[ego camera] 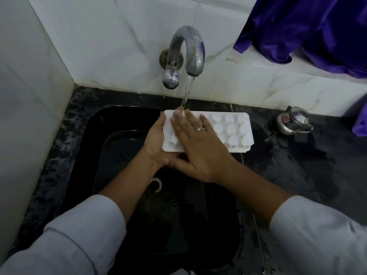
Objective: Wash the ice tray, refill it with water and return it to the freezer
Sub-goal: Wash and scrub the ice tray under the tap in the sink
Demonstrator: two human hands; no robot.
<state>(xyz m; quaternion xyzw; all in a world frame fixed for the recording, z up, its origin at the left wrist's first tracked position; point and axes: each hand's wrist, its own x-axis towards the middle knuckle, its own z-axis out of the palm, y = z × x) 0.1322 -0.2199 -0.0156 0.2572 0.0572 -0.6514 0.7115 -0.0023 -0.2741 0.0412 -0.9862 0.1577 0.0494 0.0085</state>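
Your left hand (155,143) grips the left end of the ice tray (234,130), thumb on its edge and fingers hidden beneath. The tray is white and rectangular and is held level over the sink (123,120), at 12 o'clock from the drain (156,184). Its right end reaches over the table (297,165). Rows of rounded cells show on its right half. Your right hand (198,147) lies flat on the left half, fingers straight and spread, a ring (200,128) on one, covering those cells.

At 12 o'clock from the tray, the tap (190,48) pours a stream of water (186,96) onto the tray's far edge at your fingertips. At 3 o'clock a small lidded pot (294,121) stands on the table; at 1 o'clock a purple cloth (307,28) hangs.

The sink is glossy black, the table wet, speckled dark stone, the wall (119,36) white veined tile, the tap a dull curved metal, the pot shiny steel, and the cloth satiny.
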